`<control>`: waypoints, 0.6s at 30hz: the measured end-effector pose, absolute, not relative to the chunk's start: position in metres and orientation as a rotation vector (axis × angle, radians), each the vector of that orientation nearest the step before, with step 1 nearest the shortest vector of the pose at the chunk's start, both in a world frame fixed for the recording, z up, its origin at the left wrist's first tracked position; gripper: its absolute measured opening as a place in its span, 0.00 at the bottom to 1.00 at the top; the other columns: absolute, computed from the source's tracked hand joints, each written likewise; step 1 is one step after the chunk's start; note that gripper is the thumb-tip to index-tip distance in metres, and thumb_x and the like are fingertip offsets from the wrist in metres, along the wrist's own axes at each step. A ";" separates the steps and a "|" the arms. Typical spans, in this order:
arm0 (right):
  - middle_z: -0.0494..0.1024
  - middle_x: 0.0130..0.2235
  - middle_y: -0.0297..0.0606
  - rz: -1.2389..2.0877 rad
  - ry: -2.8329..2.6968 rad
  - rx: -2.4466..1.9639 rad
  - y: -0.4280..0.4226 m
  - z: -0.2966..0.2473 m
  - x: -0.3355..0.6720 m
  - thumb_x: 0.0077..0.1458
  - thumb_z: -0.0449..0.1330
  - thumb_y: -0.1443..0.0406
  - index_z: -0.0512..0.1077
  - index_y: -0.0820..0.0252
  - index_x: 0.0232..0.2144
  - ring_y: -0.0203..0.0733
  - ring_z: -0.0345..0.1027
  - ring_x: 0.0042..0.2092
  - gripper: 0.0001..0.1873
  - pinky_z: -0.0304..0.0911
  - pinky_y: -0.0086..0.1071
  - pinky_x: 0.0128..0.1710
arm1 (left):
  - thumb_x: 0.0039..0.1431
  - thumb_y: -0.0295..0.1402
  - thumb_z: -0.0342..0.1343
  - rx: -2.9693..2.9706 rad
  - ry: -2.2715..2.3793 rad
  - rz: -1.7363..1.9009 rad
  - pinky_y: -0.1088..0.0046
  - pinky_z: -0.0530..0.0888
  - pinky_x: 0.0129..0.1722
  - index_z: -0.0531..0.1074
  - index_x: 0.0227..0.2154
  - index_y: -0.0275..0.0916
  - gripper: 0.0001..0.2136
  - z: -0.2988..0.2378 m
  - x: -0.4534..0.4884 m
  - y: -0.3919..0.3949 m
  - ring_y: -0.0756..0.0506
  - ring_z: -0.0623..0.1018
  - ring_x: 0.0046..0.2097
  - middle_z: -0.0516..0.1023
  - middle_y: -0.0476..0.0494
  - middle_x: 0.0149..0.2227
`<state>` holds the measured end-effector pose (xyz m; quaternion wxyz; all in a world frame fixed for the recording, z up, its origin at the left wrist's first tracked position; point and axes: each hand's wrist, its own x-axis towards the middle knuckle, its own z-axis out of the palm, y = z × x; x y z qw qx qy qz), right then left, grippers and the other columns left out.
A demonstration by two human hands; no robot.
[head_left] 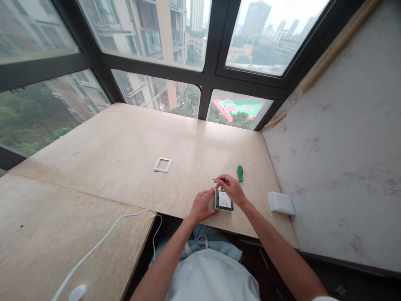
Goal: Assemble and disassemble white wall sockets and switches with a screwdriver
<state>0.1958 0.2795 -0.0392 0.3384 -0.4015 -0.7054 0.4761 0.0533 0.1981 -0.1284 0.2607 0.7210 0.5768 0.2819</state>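
A white wall socket module (pixel 224 200) lies on the wooden desk (pixel 131 146) near its front edge. My left hand (pixel 202 205) rests against the socket's left side, fingers curled on it. My right hand (pixel 231 187) hovers just above the socket's far edge, thumb and forefinger pinched on a thin small piece, perhaps a screw, too small to name. A green-handled screwdriver (pixel 239 173) lies just beyond my right hand. A white square frame plate (pixel 162 164) lies further left on the desk.
A white switch box (pixel 281 203) sits at the desk's right edge by the wall. A white cable (pixel 103 240) runs across the lower left desk section to a white plug. Large windows surround the back of the desk.
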 end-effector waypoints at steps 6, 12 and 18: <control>0.78 0.30 0.39 1.020 -1.620 -1.303 0.259 -0.048 0.288 0.55 0.61 0.51 0.73 0.60 0.36 0.42 0.75 0.31 0.18 0.69 0.33 0.30 | 0.46 0.38 0.65 1.977 1.556 0.777 0.56 0.64 0.57 0.53 0.64 0.40 0.42 -0.129 0.052 0.198 0.36 0.68 0.58 0.68 0.35 0.59; 0.80 0.35 0.41 0.890 -1.762 -1.347 0.235 -0.055 0.304 0.58 0.58 0.53 0.75 0.58 0.36 0.45 0.74 0.37 0.15 0.70 0.38 0.40 | 0.47 0.38 0.64 1.980 1.583 0.776 0.57 0.64 0.58 0.53 0.64 0.40 0.42 -0.131 0.053 0.197 0.37 0.68 0.59 0.68 0.37 0.59; 0.81 0.38 0.39 0.872 -1.886 -1.273 0.229 -0.057 0.291 0.60 0.57 0.56 0.77 0.55 0.36 0.45 0.74 0.40 0.12 0.69 0.39 0.41 | 0.47 0.38 0.64 1.997 1.595 0.768 0.58 0.64 0.58 0.53 0.64 0.39 0.41 -0.129 0.053 0.197 0.37 0.68 0.59 0.68 0.37 0.59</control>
